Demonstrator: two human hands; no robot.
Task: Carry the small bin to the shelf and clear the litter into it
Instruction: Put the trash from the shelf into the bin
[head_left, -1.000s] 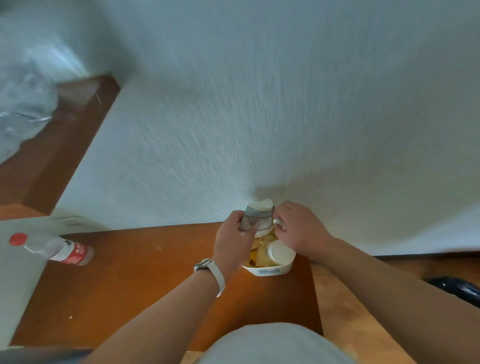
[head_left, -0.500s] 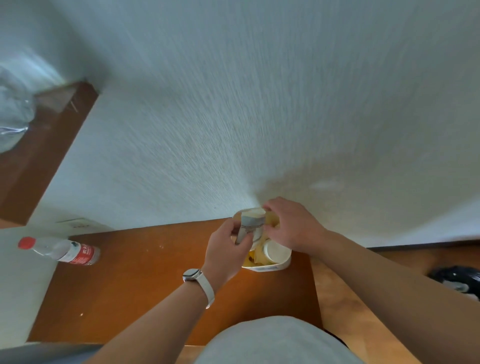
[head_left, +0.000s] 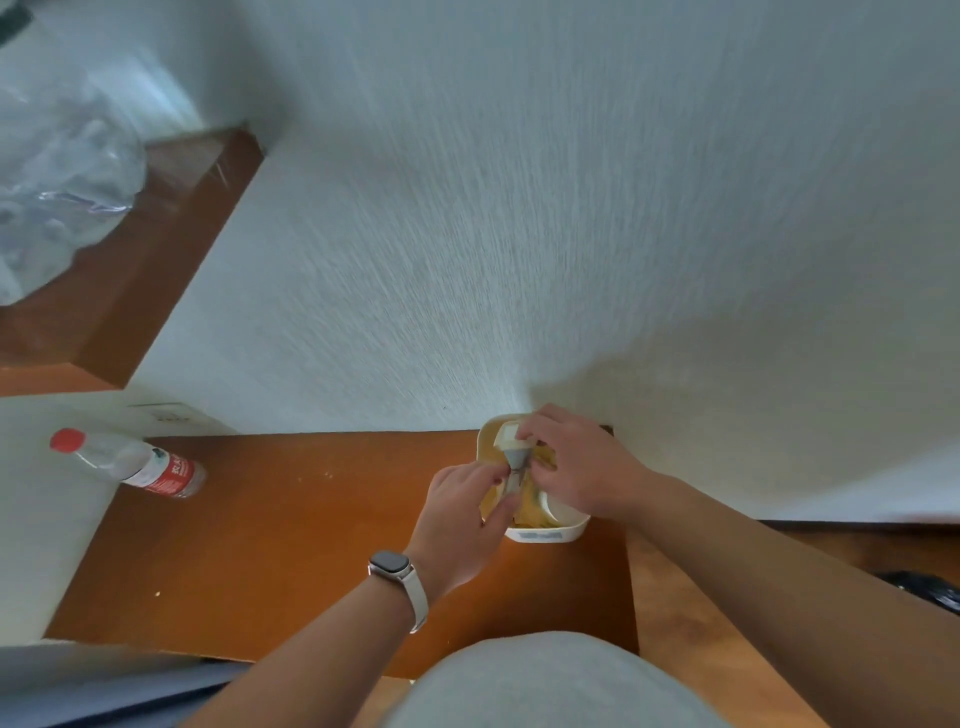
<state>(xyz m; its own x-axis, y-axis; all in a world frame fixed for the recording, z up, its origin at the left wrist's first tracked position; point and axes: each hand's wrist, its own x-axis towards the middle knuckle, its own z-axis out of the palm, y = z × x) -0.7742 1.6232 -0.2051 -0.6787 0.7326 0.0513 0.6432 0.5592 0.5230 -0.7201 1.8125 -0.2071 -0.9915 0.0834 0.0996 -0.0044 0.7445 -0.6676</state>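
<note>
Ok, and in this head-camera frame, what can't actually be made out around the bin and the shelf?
- Small bin: both hands cover most of its inside, so its contents are unclear.
- Grey-and-white litter piece: pinched between left hand and right hand; fingers and blur hide what it is.
- Bottle: label print too small to read.
- Clear plastic: blurred and cut off by the left edge.

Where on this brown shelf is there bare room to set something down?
The widest free patch of the shelf lies between the lying bottle at the left and the left hand. The back right corner is crowded: the small bin sits by the wall, with both hands, right hand, pinching litter over it.
</note>
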